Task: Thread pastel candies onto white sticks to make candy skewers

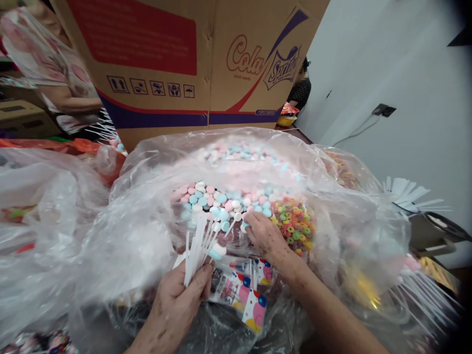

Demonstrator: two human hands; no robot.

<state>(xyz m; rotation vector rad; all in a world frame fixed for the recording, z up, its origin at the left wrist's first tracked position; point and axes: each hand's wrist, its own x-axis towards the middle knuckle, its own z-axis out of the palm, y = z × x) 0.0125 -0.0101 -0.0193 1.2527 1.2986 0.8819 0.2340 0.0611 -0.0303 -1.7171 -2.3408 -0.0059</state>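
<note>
My left hand (180, 295) is closed around a fanned bundle of thin white sticks (199, 241), some of them flat strips. A white and pale-blue candy (217, 250) shows just past its fingers. My right hand (263, 233) reaches to the edge of a heap of round pink, blue and white candies (217, 199), fingers curled and pinched together; what they hold, if anything, is hidden. To the right of that hand lie small coloured ring candies (295, 221) in orange, green and yellow. Printed plastic packets (236, 290) with bright dots lie below, between my hands.
Clear plastic bags (121, 246) spread around the candies on both sides. A large cardboard box (206, 64) stands behind. Bundles of white sticks (424, 290) lie at the right. One person (55, 69) is at the left, another (300, 91) behind the box.
</note>
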